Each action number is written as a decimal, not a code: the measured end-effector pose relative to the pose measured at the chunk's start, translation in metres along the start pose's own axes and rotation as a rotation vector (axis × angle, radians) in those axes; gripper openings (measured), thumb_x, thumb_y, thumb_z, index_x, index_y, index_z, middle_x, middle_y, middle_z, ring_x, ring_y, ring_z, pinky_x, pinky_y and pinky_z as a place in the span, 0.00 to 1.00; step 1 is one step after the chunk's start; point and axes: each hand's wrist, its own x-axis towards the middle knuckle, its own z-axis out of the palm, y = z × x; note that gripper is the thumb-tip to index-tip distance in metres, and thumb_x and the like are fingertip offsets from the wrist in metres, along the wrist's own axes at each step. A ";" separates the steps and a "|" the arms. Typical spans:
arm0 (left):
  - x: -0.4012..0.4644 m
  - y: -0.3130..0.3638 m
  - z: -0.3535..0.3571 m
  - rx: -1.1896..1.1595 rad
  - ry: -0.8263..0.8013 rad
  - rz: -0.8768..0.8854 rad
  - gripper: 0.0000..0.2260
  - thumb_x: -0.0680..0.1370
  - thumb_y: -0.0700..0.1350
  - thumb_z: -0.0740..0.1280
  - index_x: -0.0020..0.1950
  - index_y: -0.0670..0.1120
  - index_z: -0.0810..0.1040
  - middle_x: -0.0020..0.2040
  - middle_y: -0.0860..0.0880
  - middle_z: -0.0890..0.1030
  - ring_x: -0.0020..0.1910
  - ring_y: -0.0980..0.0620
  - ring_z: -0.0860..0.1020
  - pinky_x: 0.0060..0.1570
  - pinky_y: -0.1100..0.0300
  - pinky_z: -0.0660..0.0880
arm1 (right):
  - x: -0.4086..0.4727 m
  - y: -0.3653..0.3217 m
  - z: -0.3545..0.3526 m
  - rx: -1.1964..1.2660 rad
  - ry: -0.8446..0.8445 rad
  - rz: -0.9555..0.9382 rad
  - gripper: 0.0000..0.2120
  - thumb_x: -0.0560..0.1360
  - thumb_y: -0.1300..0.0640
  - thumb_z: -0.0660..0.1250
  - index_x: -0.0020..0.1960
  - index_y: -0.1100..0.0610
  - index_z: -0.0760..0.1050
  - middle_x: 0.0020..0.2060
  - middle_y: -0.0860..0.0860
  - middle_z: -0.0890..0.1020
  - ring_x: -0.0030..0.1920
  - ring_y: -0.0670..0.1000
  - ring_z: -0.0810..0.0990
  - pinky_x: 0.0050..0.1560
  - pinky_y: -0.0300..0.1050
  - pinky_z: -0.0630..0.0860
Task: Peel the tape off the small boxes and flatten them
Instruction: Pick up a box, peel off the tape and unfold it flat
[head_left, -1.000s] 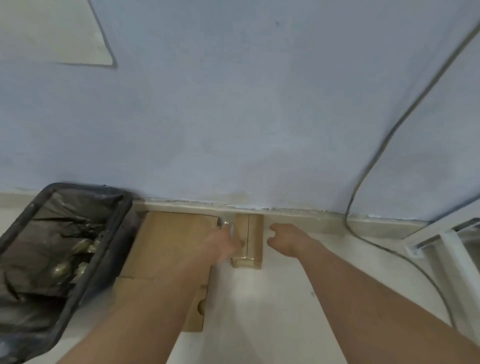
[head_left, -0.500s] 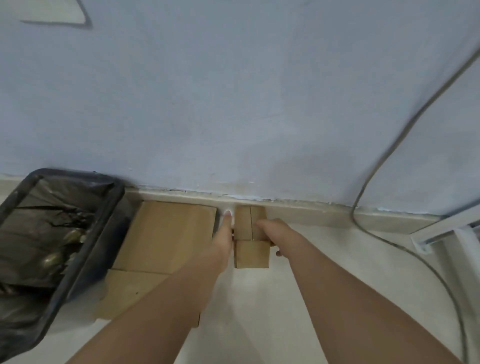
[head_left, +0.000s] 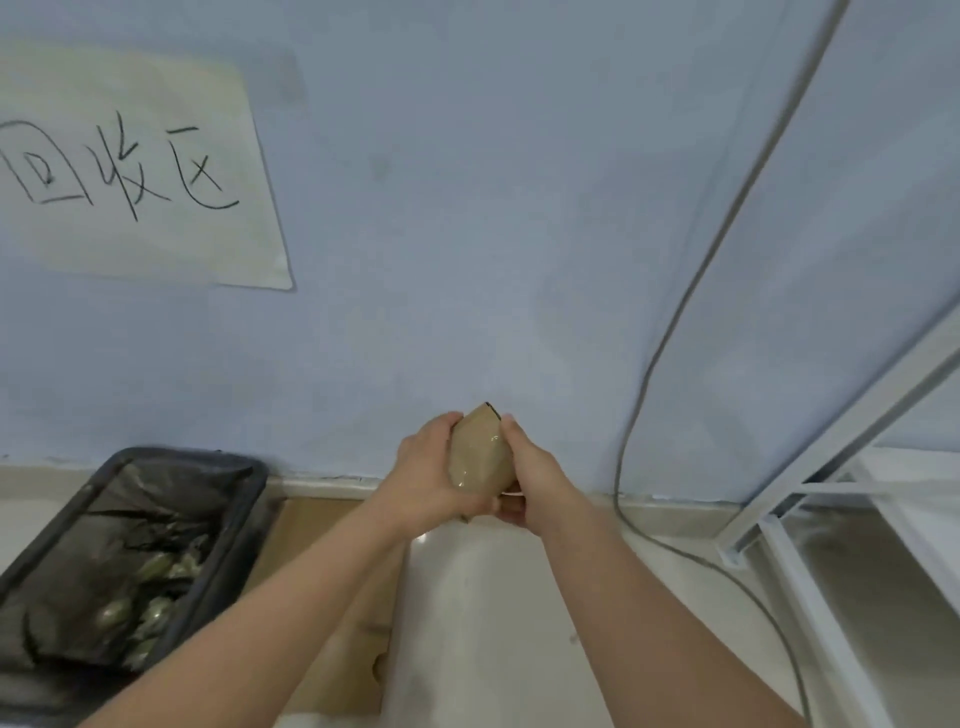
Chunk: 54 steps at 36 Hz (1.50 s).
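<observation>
A small brown cardboard box (head_left: 480, 454) with shiny clear tape over its face is held up in the air in front of the blue wall. My left hand (head_left: 428, 473) grips its left side and lower end. My right hand (head_left: 527, 475) grips its right side, with the fingers curled under the bottom. The box is tilted, one corner pointing up. Flattened cardboard (head_left: 343, 618) lies on the floor below my left forearm, partly hidden by it.
A black bin lined with a dark bag (head_left: 124, 561) stands at the left by the wall. A grey cable (head_left: 691, 312) runs down the wall and across the floor. A white metal frame (head_left: 831, 483) stands at the right. A handwritten paper sign (head_left: 130, 171) hangs on the wall.
Both hands took the small box from the floor by the skirting and lifted it up in front of the wall. The view has tilted upward, showing the sign.
</observation>
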 end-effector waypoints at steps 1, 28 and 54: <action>-0.007 0.008 -0.004 0.084 0.012 0.049 0.46 0.55 0.58 0.74 0.70 0.53 0.60 0.64 0.55 0.66 0.66 0.50 0.64 0.58 0.60 0.70 | -0.011 -0.004 0.000 0.020 -0.010 -0.028 0.26 0.75 0.35 0.60 0.57 0.57 0.77 0.50 0.55 0.82 0.43 0.54 0.81 0.34 0.42 0.77; -0.093 0.085 -0.054 0.322 0.318 0.434 0.46 0.58 0.52 0.68 0.74 0.61 0.55 0.57 0.70 0.56 0.63 0.65 0.58 0.48 0.68 0.69 | -0.145 -0.033 -0.041 -0.487 0.060 -1.091 0.19 0.79 0.61 0.61 0.61 0.38 0.72 0.50 0.36 0.76 0.53 0.40 0.76 0.47 0.29 0.72; -0.057 0.084 -0.062 0.502 0.221 0.451 0.44 0.56 0.56 0.69 0.72 0.59 0.60 0.58 0.67 0.61 0.59 0.65 0.61 0.39 0.73 0.63 | -0.105 -0.039 -0.036 -0.694 0.189 -1.148 0.13 0.74 0.52 0.58 0.56 0.39 0.70 0.51 0.37 0.71 0.49 0.41 0.75 0.40 0.35 0.75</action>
